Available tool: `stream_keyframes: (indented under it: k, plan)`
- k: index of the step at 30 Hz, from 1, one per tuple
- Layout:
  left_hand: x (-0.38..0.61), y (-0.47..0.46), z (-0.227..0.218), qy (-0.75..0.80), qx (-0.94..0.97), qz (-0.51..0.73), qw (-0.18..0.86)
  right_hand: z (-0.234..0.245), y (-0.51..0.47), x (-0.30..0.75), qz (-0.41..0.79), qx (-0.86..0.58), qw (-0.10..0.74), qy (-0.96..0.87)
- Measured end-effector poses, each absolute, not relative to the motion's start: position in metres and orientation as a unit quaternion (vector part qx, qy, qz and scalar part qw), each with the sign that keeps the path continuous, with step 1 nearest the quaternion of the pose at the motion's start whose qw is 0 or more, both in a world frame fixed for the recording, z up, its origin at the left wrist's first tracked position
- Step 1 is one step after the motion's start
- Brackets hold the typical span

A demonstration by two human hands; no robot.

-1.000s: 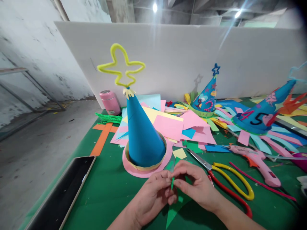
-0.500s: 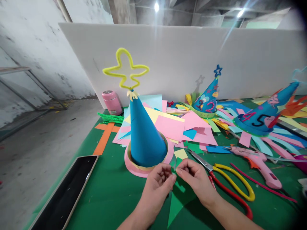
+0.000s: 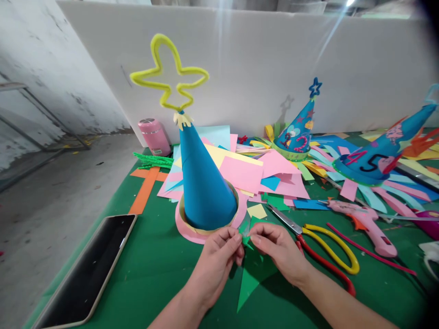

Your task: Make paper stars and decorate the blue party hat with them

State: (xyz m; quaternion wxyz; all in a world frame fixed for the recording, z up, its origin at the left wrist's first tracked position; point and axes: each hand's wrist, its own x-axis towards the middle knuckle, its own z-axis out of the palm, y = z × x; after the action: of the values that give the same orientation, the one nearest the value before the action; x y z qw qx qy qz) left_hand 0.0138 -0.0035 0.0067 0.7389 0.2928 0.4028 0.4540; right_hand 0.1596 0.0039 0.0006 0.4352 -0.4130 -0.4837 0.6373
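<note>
Head view: noted small green paper piece pinched between narrowed fingertips of bare left hand and bare right hand, held above larger pointed green paper sheet, near blue cone-shaped paper hat with pink brim.

Between left hand and right hand, a bright-green cut-paper piece; beyond them, a plain blue paper cone with pink paper brim and yellow fuzzy-wire topper; rightward, red-and-yellow-handled metal scissors.
</note>
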Motion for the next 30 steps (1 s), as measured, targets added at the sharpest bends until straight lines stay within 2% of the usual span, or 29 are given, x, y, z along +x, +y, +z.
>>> stream_keyframes:
  k: [9, 30]
  plan:
    - [0.0136, -0.0066, 0.0027, 0.411, 0.349, 0.43, 0.724, 0.0016, 0.0033, 0.1619, 0.583, -0.431, 0.428, -0.54]
    - [0.0094, -0.0056, -0.0004, 0.407, 0.416, 0.401, 0.707, 0.0023, 0.0073, 0.1681, 0.637, -0.384, 0.421, -0.519]
